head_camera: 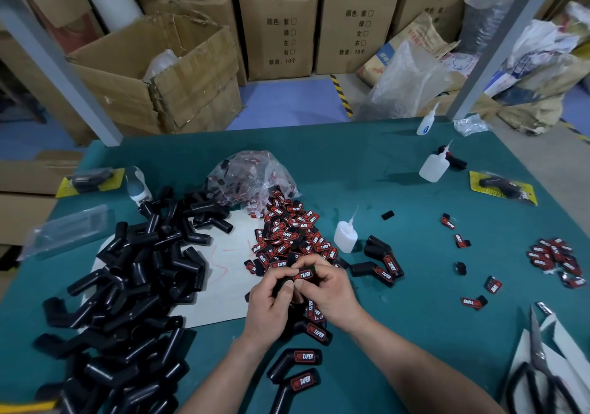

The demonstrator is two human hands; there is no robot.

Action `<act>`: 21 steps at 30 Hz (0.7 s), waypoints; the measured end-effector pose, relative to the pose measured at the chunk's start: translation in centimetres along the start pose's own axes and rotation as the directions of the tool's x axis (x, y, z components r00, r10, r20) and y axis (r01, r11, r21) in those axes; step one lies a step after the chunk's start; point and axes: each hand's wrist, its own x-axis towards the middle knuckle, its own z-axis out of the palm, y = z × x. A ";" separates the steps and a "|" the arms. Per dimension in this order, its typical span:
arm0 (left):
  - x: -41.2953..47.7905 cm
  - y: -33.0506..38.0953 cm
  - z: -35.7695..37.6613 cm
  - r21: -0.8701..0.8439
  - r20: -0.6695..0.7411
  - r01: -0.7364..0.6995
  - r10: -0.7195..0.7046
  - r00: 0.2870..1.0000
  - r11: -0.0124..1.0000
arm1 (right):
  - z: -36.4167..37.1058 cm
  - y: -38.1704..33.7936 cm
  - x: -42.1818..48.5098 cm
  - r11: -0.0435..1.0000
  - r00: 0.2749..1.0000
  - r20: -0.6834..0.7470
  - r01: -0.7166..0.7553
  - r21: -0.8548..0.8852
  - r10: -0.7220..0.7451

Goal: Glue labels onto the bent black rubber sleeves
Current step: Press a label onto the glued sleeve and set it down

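Your left hand (266,306) and right hand (329,292) pinch the bent black rubber sleeve (285,279) over the green table (399,318), near centre, with the thumbs by its red-black label (303,274). It seems light and soft, so grip beside the bend, gently.

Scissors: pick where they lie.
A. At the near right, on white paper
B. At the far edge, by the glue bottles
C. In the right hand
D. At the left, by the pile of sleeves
A: the scissors lie on white paper at the near right, well apart from the right hand.
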 end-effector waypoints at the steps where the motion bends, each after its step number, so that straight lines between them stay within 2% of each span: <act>1: 0.0 0.2 0.0 -0.003 -0.002 -0.013 0.013 1.000 1.000 | 0.0 0.0 0.0 1.000 1.000 0.010 -0.004 0.003 0.003; 5: -0.2 -0.2 -0.1 -0.005 -0.005 -0.027 0.027 1.000 1.000 | -0.3 -0.1 0.2 0.996 0.998 0.021 -0.054 0.075 0.053; 8: -0.2 -0.7 0.2 0.028 -0.015 0.023 -0.022 1.000 0.999 | -0.1 -0.2 0.2 0.999 0.998 -0.044 -0.052 0.008 0.053; 11: -0.2 -0.8 0.2 0.059 -0.017 -0.005 0.006 1.000 0.998 | 0.3 -0.5 0.1 0.999 0.997 -0.070 -0.021 -0.044 0.018; 21: -0.3 -1.4 0.3 0.093 -0.008 -0.017 0.018 1.000 0.995 | 0.4 -0.4 0.1 1.000 0.995 -0.102 -0.013 -0.010 0.012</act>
